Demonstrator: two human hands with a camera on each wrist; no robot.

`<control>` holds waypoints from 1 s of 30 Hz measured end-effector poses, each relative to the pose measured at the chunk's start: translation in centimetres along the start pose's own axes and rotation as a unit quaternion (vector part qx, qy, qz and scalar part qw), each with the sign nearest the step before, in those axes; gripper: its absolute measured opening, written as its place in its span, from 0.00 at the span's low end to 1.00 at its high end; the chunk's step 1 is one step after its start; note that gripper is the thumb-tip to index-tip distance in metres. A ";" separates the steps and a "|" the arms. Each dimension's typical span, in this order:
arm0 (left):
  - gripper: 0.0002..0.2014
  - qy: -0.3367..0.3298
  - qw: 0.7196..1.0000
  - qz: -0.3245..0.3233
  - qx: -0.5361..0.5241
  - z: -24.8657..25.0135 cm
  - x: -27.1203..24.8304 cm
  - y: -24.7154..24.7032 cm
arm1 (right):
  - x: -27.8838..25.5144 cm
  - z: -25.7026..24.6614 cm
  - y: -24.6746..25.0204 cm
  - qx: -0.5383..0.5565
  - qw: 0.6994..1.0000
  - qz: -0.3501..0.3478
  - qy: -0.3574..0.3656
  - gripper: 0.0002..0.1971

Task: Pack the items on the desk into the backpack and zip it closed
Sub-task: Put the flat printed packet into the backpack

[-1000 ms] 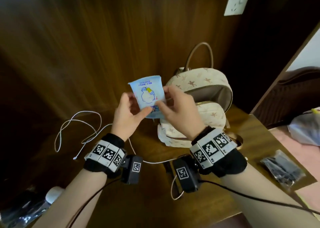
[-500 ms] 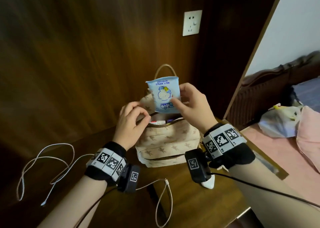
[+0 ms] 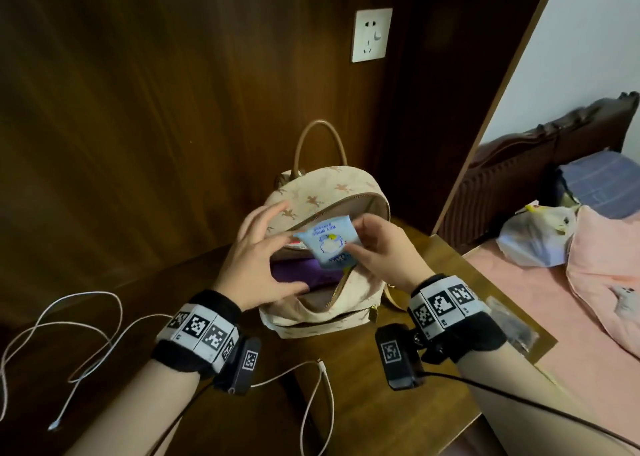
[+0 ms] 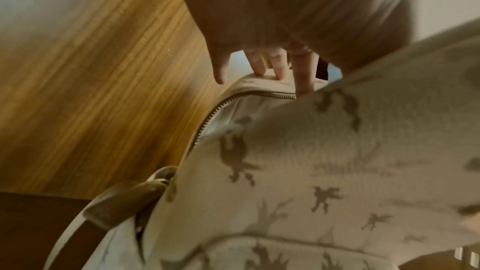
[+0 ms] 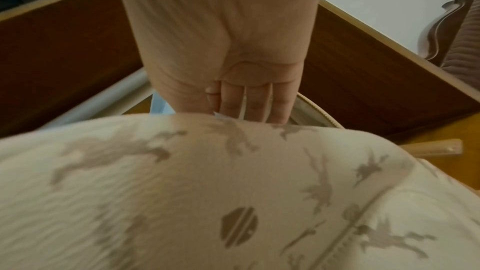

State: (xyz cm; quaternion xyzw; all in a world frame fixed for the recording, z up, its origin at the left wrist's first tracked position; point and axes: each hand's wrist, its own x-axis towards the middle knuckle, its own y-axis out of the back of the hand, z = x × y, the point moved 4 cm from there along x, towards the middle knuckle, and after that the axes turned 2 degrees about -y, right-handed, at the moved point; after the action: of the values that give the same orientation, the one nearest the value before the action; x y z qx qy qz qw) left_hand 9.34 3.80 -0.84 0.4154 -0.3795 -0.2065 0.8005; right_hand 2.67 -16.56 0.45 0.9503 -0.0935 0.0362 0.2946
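A cream backpack (image 3: 325,306) with brown prints stands on the wooden desk (image 3: 374,400), its top zip undone. My right hand (image 3: 356,235) pinches a light blue wet wipes pack (image 3: 329,244) and holds it tilted in the bag's mouth. My left hand (image 3: 277,251) spreads the mouth apart. Its straight fingers (image 4: 275,65) press on the back panel's rim while the thumb pushes the front flap down. Something purple (image 3: 304,272) lies inside the bag. Both wrist views are filled with printed backpack fabric (image 5: 207,182). A white cable (image 3: 69,334) trails across the desk at the left.
A black plastic packet (image 3: 512,320) lies at the desk's right edge. A dark wood wall with a socket (image 3: 371,34) rises right behind the bag. To the right stands a bed with pink bedding (image 3: 609,282) and a plastic bag (image 3: 533,237).
My right hand has brought the wipes pack down from above the bag into its mouth. My left hand let go of the front rim and now spreads the mouth.
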 end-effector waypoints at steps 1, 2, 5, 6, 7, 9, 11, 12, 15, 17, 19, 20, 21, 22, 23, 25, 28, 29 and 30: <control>0.37 -0.002 1.000 -0.012 0.002 0.1 -0.2 -0.3 | -0.1 0.2 -0.2 -0.009 1.000 -0.010 -0.006 0.08; 0.40 -0.003 1.000 -0.022 0.005 0.0 -0.3 -0.6 | -0.2 0.4 -0.3 -0.018 1.000 -0.018 -0.009 0.07; 0.45 -0.005 0.998 -0.059 0.032 0.3 -0.5 -1.4 | -0.4 0.9 -0.6 -0.049 0.998 -0.039 -0.014 0.09; 0.46 -0.004 0.997 -0.072 0.042 0.4 -0.5 -1.5 | -0.4 1.2 -0.7 -0.052 0.998 -0.044 -0.017 0.09; 0.47 -0.001 0.995 -0.083 0.050 0.5 -0.6 -1.6 | -0.4 1.5 -0.7 -0.052 0.997 -0.048 -0.019 0.09; 0.46 0.005 0.994 -0.098 0.056 0.6 -0.6 -1.6 | -0.3 2.0 -0.7 -0.051 0.997 -0.054 -0.028 0.09; 0.43 0.011 0.993 -0.100 0.054 0.4 -0.5 -1.6 | -0.3 2.2 -0.8 -0.049 0.996 -0.066 -0.033 0.08; 0.42 0.015 0.994 -0.098 0.055 0.4 -0.4 -1.5 | -0.3 2.3 -0.8 -0.050 0.996 -0.072 -0.033 0.08; 0.35 0.031 0.992 -0.095 0.082 0.2 0.1 -1.3 | -0.2 2.6 -0.6 -0.036 0.997 -0.066 -0.029 0.08; 0.33 0.036 0.988 -0.095 0.112 0.1 0.3 -1.4 | -0.1 2.9 -0.4 -0.024 0.998 -0.053 -0.031 0.08; 0.32 0.035 0.986 -0.097 0.132 0.0 0.5 -1.7 | 0.1 3.2 -0.4 -0.007 0.998 -0.054 -0.034 0.10; 0.32 0.033 0.985 -0.098 0.140 -0.1 0.6 -1.8 | 0.2 3.2 -0.4 0.001 0.998 -0.060 -0.034 0.10; 0.31 0.032 0.984 -0.100 0.147 -0.2 0.7 -1.9 | 0.2 3.2 -0.5 0.009 0.997 -0.067 -0.033 0.10; 0.31 0.032 0.982 -0.104 0.154 -0.2 0.7 -2.0 | 0.2 3.2 -0.6 0.013 0.997 -0.076 -0.030 0.09; 0.29 0.031 0.981 -0.110 0.159 -0.1 0.8 -2.1 | 0.2 3.1 -0.7 0.012 0.996 -0.083 -0.023 0.09; 0.24 0.026 0.980 -0.127 0.153 -0.1 0.8 -2.3 | 0.2 3.0 -1.0 -0.007 0.996 -0.093 -0.005 0.08; 0.19 0.029 0.974 -0.181 0.135 -0.1 0.9 -2.5 | 0.4 2.7 -1.3 -0.045 0.995 -0.090 0.016 0.09; 0.19 0.035 0.967 -0.206 0.144 -0.2 1.0 -2.6 | 0.4 2.7 -1.4 -0.055 0.994 -0.089 0.021 0.09; 0.19 0.041 0.961 -0.228 0.153 -0.1 1.0 -2.7 | 0.5 2.6 -1.4 -0.065 0.993 -0.092 0.025 0.09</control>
State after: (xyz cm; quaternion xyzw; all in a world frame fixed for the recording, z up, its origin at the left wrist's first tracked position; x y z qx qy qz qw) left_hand 10.07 1.67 -2.64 0.6168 -0.2683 -0.3057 0.6739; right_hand 3.49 -16.98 -2.43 0.9324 -0.0006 0.0264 0.3603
